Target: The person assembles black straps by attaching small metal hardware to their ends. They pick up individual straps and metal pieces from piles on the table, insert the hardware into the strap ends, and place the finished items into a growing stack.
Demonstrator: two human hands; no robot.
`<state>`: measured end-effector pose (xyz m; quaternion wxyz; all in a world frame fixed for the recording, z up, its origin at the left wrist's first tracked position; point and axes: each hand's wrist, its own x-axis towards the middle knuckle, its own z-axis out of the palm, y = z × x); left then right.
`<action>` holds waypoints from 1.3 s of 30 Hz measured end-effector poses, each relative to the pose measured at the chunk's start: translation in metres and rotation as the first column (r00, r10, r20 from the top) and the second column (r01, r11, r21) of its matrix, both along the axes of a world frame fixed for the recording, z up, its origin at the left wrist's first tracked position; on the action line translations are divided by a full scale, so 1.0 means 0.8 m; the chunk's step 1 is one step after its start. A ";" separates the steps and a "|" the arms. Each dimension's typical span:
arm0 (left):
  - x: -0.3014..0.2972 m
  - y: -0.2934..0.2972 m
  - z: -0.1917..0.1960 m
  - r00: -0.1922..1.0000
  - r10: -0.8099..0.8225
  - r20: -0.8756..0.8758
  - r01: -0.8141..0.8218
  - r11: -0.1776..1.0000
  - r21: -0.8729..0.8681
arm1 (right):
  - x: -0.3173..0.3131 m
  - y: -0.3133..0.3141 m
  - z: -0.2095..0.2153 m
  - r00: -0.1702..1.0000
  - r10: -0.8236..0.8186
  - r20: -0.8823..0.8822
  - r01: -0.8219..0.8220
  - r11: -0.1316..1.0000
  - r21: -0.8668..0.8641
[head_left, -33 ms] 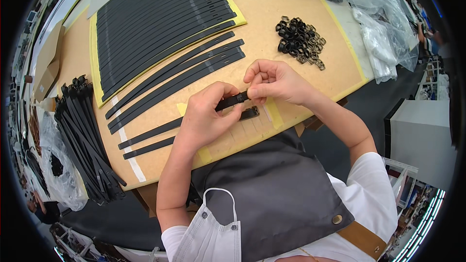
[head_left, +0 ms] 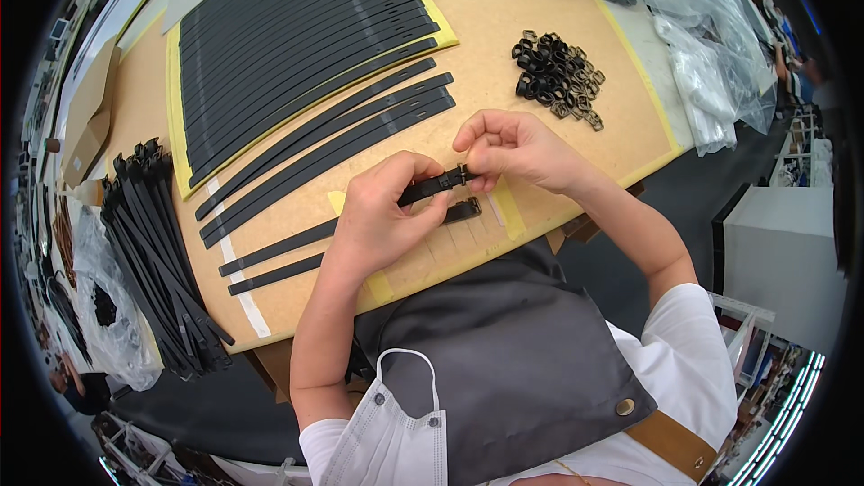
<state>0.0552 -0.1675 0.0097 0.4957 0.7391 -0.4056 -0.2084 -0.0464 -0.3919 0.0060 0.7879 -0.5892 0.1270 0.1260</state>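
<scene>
In the head view, the left hand point(head_left: 382, 211) closes around a black strap point(head_left: 430, 185), thumb and fingers pinching it near its end, just above the table point(head_left: 504, 18). The right hand point(head_left: 513, 148) pinches the same strap's tip, where a small black buckle point(head_left: 463, 173) sits between its fingertips. A second strap point(head_left: 360, 232) lies flat on the table under the hands, running off to the left, with another strap point(head_left: 274, 274) just below it. Further up the table, several loose straps point(head_left: 333, 148) lie side by side, and a large stack of straps point(head_left: 297, 36) rests on a yellow sheet point(head_left: 443, 29). A heap of black buckles point(head_left: 558, 76) sits near the right hand. A bundle of straps point(head_left: 157, 252) lies at the left edge, and clear plastic bags point(head_left: 684, 18) at the far right.
</scene>
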 end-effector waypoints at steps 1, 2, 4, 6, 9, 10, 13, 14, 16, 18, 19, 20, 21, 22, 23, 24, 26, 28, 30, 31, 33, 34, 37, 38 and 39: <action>0.001 0.001 -0.002 1.000 0.012 0.009 -0.012 0.999 -0.038 | -0.003 -0.007 0.000 1.000 -0.008 0.002 0.008 0.997 0.077; 0.002 0.001 -0.006 1.000 0.025 0.018 -0.024 0.997 -0.075 | -0.007 -0.017 -0.001 1.000 -0.016 0.002 0.016 0.988 0.153; 0.003 0.003 -0.009 0.999 0.043 0.028 -0.040 0.994 -0.103 | -0.015 -0.030 -0.005 0.999 0.009 0.036 -0.018 0.969 0.247; 0.002 0.004 -0.005 0.998 0.050 0.032 -0.047 0.995 -0.085 | -0.019 -0.026 -0.005 0.999 0.035 0.034 -0.041 0.977 0.207; 0.000 0.003 -0.002 0.998 0.007 0.061 -0.004 0.998 -0.056 | -0.014 -0.020 -0.016 0.991 0.108 0.084 -0.119 0.983 0.139; -0.001 0.003 -0.003 0.997 -0.001 0.080 0.007 0.998 -0.067 | -0.010 -0.017 -0.020 0.984 0.140 0.111 -0.153 0.982 0.113; -0.004 0.003 -0.010 0.992 -0.021 0.128 0.033 0.995 -0.091 | -0.004 0.006 -0.015 0.982 0.127 0.138 -0.124 0.992 -0.033; -0.004 0.004 -0.013 0.990 -0.027 0.137 0.040 0.995 -0.094 | -0.002 0.016 -0.002 0.994 0.095 0.056 -0.092 0.994 -0.063; -0.005 0.004 -0.016 0.985 -0.047 0.165 0.065 0.992 -0.108 | 0.004 0.021 0.022 0.978 0.196 -0.069 -0.205 0.958 -0.198; -0.004 0.003 -0.020 0.977 -0.070 0.204 0.096 0.988 -0.124 | 0.008 0.026 0.030 0.962 0.251 -0.109 -0.273 0.915 -0.298; -0.005 0.002 -0.020 0.980 -0.058 0.190 0.083 0.988 -0.129 | 0.009 0.027 0.028 0.965 0.233 -0.117 -0.258 0.920 -0.295; -0.006 0.000 -0.019 0.983 -0.046 0.177 0.070 0.989 -0.133 | 0.009 0.029 0.024 0.969 0.215 -0.124 -0.243 0.925 -0.292; -0.007 -0.001 -0.018 0.986 -0.032 0.164 0.055 0.989 -0.137 | 0.010 0.029 0.022 0.971 0.199 -0.130 -0.229 0.930 -0.288; -0.007 -0.001 -0.016 0.991 -0.018 0.134 0.034 0.992 -0.121 | 0.011 0.029 0.021 0.974 0.182 -0.132 -0.213 0.938 -0.275; -0.007 -0.001 -0.013 0.995 -0.002 0.103 0.013 0.994 -0.104 | 0.010 0.028 0.020 0.977 0.165 -0.134 -0.196 0.945 -0.263; -0.007 -0.001 -0.010 0.997 0.010 0.071 -0.004 0.996 -0.087 | 0.008 0.027 0.019 0.980 0.145 -0.138 -0.176 0.952 -0.249; 0.000 0.002 -0.009 0.995 -0.013 0.094 0.018 0.999 -0.042 | 0.006 0.021 0.016 0.982 0.120 -0.145 -0.150 0.965 -0.216; 0.001 0.003 -0.009 0.996 -0.025 0.082 0.026 1.000 -0.011 | 0.005 0.019 0.014 0.983 0.117 -0.145 -0.143 0.972 -0.186; 0.000 0.002 -0.008 0.999 -0.032 0.037 0.032 0.999 0.003 | 0.004 0.018 0.015 0.982 0.127 -0.137 -0.149 0.975 -0.164; 0.001 0.002 -0.007 0.999 -0.035 0.031 0.034 0.999 0.013 | 0.005 0.018 0.015 0.983 0.127 -0.136 -0.148 0.976 -0.158; 0.002 0.003 -0.005 0.999 -0.041 0.020 0.040 0.999 0.031 | 0.005 0.018 0.016 0.983 0.127 -0.133 -0.146 0.978 -0.147; 0.003 0.003 -0.005 0.999 -0.039 0.013 0.038 0.999 0.035 | 0.005 0.018 0.016 0.983 0.125 -0.134 -0.144 0.978 -0.148; 0.003 0.003 -0.008 0.999 -0.034 -0.003 0.034 0.999 0.042 | 0.005 0.019 0.015 0.983 0.117 -0.140 -0.139 0.978 -0.156; 0.003 0.003 -0.009 0.999 -0.034 -0.004 0.034 0.998 0.043 | 0.006 0.019 0.015 0.983 0.115 -0.142 -0.137 0.978 -0.159; 0.003 0.003 -0.010 0.999 -0.034 -0.005 0.034 0.998 0.043 | 0.006 0.019 0.015 0.983 0.112 -0.145 -0.135 0.977 -0.162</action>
